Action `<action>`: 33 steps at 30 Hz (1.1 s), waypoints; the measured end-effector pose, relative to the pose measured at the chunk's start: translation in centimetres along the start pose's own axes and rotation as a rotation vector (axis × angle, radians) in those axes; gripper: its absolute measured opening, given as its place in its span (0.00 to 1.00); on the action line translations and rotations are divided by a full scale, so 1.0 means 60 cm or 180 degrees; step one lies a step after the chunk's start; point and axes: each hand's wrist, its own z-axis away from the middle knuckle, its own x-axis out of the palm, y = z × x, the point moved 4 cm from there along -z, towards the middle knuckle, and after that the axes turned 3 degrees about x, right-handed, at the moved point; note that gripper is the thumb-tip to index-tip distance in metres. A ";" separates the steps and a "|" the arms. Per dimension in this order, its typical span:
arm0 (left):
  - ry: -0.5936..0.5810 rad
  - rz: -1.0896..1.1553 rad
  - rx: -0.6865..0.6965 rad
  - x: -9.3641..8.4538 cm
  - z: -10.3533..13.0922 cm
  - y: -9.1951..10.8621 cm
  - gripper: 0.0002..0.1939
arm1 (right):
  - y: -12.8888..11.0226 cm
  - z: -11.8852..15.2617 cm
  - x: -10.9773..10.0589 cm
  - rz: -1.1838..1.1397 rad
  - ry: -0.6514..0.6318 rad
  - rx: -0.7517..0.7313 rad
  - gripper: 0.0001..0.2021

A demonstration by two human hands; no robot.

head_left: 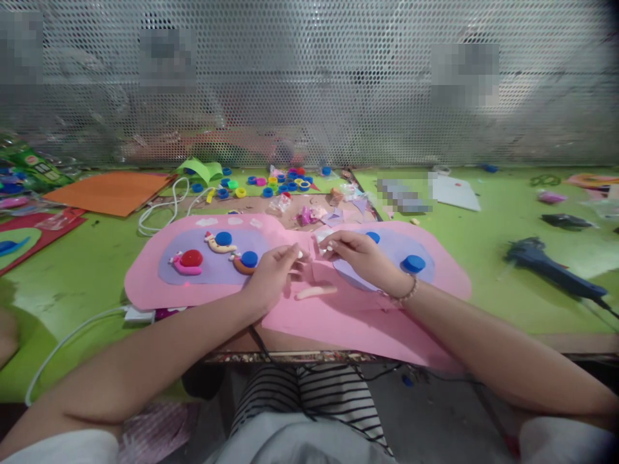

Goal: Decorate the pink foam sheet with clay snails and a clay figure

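Note:
My left hand (278,274) is closed in a pinch, with a small white lump, seemingly modelling clay, at its fingertips. Close by, my right hand (358,254) pinches another small white bit beside whitish wrapping. Both hands are above a pink paper cutout (145,283) with purple ovals. A cream clay roll (316,292) lies below them. On the left oval sit clay snails with bottle-cap shells: a pink one (187,269) with a red cap, a cream one (220,246) and a brown one (242,264) with blue caps. A blue cap (413,263) rests on the right oval.
Loose bottle caps (268,192) and paper scraps (338,216) lie behind the cutout. A glue gun (556,267) is at right, an orange sheet (111,192) at left. A white cable (72,345) runs along the left. A perforated metal screen (309,84) stands behind.

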 end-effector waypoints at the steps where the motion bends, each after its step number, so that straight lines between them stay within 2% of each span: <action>1: -0.0038 0.0013 -0.0016 0.001 0.001 0.001 0.17 | 0.002 0.000 0.001 -0.0100 -0.0029 -0.0006 0.11; 5: -0.0086 -0.0145 0.0052 0.002 0.002 0.003 0.15 | -0.003 0.001 0.000 0.0065 -0.0113 -0.0351 0.08; 8: -0.0055 -0.0339 0.0168 -0.002 -0.001 0.001 0.12 | -0.009 0.001 -0.004 0.0297 -0.0014 -0.0474 0.07; 10: -0.0071 -0.0415 0.0193 -0.003 -0.003 0.000 0.11 | -0.011 0.001 -0.007 0.0252 0.0072 -0.0374 0.08; 13: -0.0084 -0.0314 0.0229 -0.003 -0.003 0.001 0.10 | -0.004 0.001 -0.007 -0.0133 0.0090 0.0034 0.11; 16: -0.0127 -0.0152 0.0182 0.001 -0.002 0.003 0.15 | 0.008 0.001 -0.004 -0.0643 0.0035 0.0363 0.12; 18: -0.0140 -0.0111 0.0149 0.002 -0.001 0.004 0.17 | 0.013 0.000 -0.002 -0.0793 -0.0022 0.0320 0.11; 24: -0.0144 -0.0478 0.0238 -0.003 -0.003 0.001 0.10 | 0.006 -0.002 -0.008 -0.0501 0.0015 -0.0313 0.07; 30: -0.0155 -0.0324 0.0253 -0.002 -0.003 0.000 0.10 | 0.004 -0.002 -0.013 -0.0479 0.0192 0.0063 0.09; 33: -0.0146 -0.0249 0.0223 -0.001 -0.004 0.001 0.15 | 0.009 -0.002 -0.009 -0.0624 0.0144 0.0249 0.12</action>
